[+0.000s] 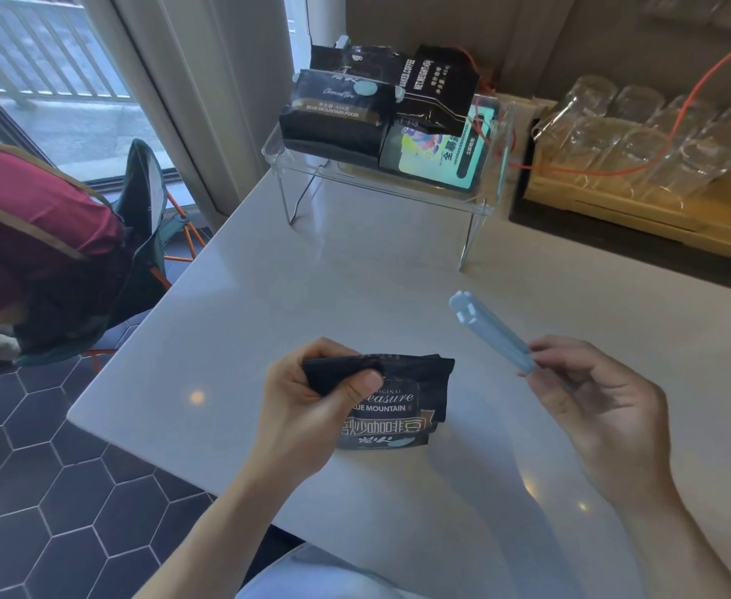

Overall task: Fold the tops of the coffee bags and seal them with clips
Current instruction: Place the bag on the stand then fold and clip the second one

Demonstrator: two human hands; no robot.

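Note:
A black coffee bag (392,410) with gold and white lettering stands on the white table (355,287), near its front edge. My left hand (307,399) pinches the bag's folded top at its left end. My right hand (592,399) holds a long light-blue clip (491,332) by its near end, up off the table to the right of the bag. The clip's far end points away and to the left; it does not touch the bag.
A clear acrylic shelf (381,183) at the back holds several more coffee bags (338,110). To its right a wooden tray (640,209) carries upturned glasses, crossed by an orange cable. A folding chair with a red backpack (31,252) stands left of the table.

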